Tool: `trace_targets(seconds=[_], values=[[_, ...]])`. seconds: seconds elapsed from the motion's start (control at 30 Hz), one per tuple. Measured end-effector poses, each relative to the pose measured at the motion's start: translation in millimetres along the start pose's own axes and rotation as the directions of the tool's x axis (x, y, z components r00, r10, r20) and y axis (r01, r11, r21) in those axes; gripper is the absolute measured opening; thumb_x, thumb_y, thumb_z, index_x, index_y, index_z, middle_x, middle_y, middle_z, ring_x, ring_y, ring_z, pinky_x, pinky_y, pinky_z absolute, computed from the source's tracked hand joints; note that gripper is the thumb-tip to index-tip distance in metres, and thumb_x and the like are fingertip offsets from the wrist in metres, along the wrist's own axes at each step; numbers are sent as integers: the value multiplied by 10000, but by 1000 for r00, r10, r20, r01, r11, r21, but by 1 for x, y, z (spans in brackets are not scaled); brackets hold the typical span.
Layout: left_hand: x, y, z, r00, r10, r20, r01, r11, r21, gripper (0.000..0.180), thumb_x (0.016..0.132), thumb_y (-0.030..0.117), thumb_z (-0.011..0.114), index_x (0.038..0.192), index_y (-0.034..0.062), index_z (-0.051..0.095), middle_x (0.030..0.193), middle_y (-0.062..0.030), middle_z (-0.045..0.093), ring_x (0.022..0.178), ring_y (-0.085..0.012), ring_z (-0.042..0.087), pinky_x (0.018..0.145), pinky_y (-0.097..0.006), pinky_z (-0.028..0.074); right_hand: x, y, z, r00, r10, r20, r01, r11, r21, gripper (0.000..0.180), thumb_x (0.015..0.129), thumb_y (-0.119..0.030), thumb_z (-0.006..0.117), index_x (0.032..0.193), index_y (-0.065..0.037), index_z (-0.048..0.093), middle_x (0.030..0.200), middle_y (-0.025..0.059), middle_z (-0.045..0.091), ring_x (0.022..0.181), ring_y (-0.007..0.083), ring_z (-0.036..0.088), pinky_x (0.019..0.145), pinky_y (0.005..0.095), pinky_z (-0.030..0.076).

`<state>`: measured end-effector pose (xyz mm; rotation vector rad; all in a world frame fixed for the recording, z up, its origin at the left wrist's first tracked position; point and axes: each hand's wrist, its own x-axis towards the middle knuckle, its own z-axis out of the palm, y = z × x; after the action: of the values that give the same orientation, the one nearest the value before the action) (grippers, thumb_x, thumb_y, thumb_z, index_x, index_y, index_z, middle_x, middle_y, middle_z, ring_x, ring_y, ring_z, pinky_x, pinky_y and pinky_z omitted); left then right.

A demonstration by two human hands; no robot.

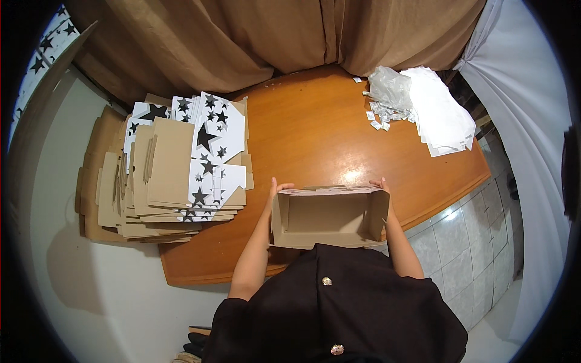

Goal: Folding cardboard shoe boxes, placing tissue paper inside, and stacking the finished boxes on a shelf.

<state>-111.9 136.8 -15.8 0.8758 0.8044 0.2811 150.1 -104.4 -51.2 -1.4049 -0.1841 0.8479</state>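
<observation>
Several flattened cardboard pieces (171,163) in an uneven stack at the left, plain brown, reaching past the table's left edge toward a pale wall (45,230). Just right of these and partly underneath, white boards with black stars (221,130), flaps jutting to the right. Along the far side, a brown curtain (260,36) in deep folds. Rightward from the stack, a glossy orange-brown wooden table (290,133) with a bright reflection near the middle. At the near middle, close in front of a dark buttoned garment (333,296), an open cardboard box (324,212), rectangular, hollow brown inside facing up. Grips its far left corner with the left hand (279,185), fingers closed against the cardboard, partly hidden behind the wall. Grips the far right corner likewise with the right hand (382,184), fingertips at the rim, the rest out of sight. Cannot tell whether the box rests on the table. Farther right, at the far side, small white packets (387,115) scattered beside a crumpled clear plastic bag (387,85), then overlapping white sheets (442,115). At the right, pale floor tiles (454,248) and a whitish drape (520,91).
</observation>
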Motion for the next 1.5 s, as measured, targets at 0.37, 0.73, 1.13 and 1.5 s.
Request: trace_targets(seconds=[0.37, 0.73, 1.13, 1.5], values=[[4, 7, -17, 873, 316, -371, 42, 710, 703, 648, 930, 542, 249, 1041, 35, 638, 1105, -122, 598, 1020, -261, 546, 945, -398, 343, 15, -7, 0, 952, -302, 39, 113, 233, -966, 411, 905, -417, 406, 1042, -84, 605, 957, 142, 601, 965, 321, 529, 851, 361, 393], [-127, 40, 25, 359, 925, -124, -586, 327, 742, 403, 920, 361, 403, 1024, 31, 611, 1044, -124, 576, 1037, -285, 491, 948, -390, 321, -93, -109, 31, 969, -185, -165, 168, 979, -112, 584, 843, -456, 487, 1319, -123, 421, 1392, 116, 328, 1330, 307, 200, 1072, 437, 158], [-119, 27, 50, 499, 775, 387, -269, -286, 920, 549, 685, 376, 727, 1150, 131, 569, 1114, -67, 542, 1110, -266, 453, 960, -466, 269, -87, -93, 34, 963, -234, 132, 262, 927, -269, 710, 751, -226, 516, 1403, -58, 288, 1439, 131, 251, 1350, 259, 202, 1085, 356, 188], [-100, -12, 45, 417, 909, -3, -171, 82, 982, 856, 696, 278, 774, 1371, 100, 279, 1388, -283, 103, 1289, -475, 118, 1003, -561, 273, -93, -87, 31, 946, -165, 278, 188, 981, -56, 901, 634, -218, 487, 1452, -55, 149, 1492, 152, 145, 1387, 262, 96, 1106, 350, 80]])
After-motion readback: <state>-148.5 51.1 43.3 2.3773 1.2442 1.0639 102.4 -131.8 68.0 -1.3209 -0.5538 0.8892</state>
